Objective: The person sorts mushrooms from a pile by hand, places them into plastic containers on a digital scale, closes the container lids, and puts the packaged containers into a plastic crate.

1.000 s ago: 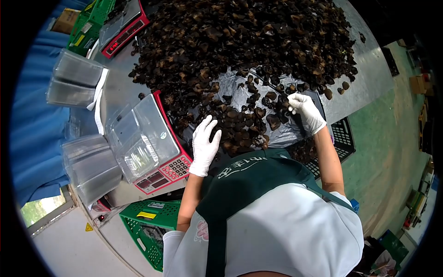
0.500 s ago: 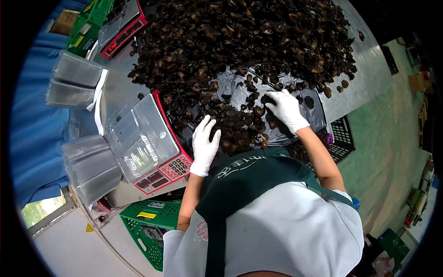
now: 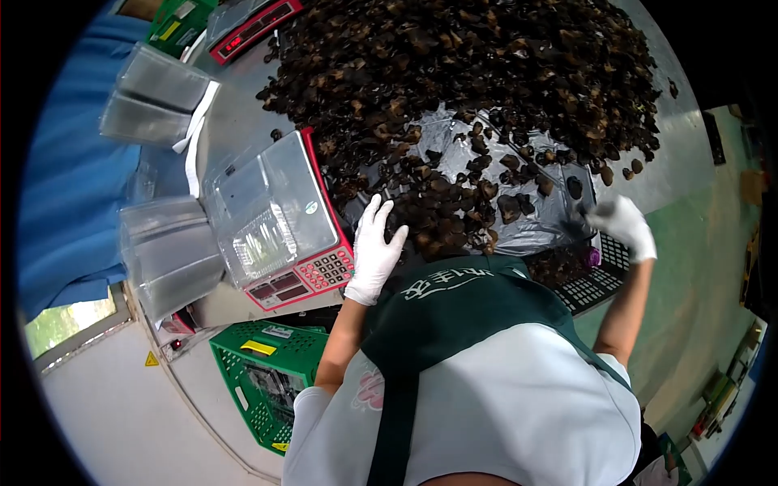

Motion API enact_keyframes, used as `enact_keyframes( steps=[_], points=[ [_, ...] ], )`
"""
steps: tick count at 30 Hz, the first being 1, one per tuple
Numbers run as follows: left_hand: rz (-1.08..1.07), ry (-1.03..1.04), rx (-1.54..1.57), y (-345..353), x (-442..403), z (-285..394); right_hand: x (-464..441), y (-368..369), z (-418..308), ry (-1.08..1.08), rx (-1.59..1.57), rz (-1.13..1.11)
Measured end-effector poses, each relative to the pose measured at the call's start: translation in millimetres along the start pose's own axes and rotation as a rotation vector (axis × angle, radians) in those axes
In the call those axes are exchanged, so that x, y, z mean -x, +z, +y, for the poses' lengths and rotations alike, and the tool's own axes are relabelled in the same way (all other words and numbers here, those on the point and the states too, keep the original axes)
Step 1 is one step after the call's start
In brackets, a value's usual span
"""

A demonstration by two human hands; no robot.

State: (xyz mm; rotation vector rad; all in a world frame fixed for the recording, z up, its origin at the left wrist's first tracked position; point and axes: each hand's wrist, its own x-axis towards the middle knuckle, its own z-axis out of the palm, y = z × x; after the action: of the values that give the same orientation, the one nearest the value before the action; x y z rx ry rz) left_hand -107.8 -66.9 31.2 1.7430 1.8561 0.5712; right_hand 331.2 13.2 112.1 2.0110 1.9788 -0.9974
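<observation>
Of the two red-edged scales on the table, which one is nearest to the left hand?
The lower scale, its keypad right beside the left hand; the other scale is at the top, farther away.

You are in a workshop, by its look one for sorting or packing food — nothing here suggests a home kitchen. Your broad metal desk (image 3: 682,146) carries a great heap of dark, fungus-like pieces (image 3: 486,65), far more than a household amount. A red-framed digital scale (image 3: 324,267) sits beside you, with a second scale (image 3: 258,31) farther along, and stacks of clear plastic containers (image 3: 174,259) line the edge. You have a green plastic crate (image 3: 231,348) and a black crate (image 3: 585,296) close by, a green-coated floor (image 3: 681,243) — and you wear a dark green apron (image 3: 454,312).
</observation>
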Motion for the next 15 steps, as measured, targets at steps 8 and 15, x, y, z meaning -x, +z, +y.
enact_keyframes(
  steps=[8, 15],
  points=[
    [-0.29, -0.007, -0.305, 3.4, 1.5, 9.1, -19.4, 79.6, -11.5, -0.081, 0.16, 0.259],
    [-0.259, 0.157, -0.219, 18.6, 5.1, -1.1, -23.4, 142.1, -100.6, -0.357, 0.219, 0.134]
  ],
)
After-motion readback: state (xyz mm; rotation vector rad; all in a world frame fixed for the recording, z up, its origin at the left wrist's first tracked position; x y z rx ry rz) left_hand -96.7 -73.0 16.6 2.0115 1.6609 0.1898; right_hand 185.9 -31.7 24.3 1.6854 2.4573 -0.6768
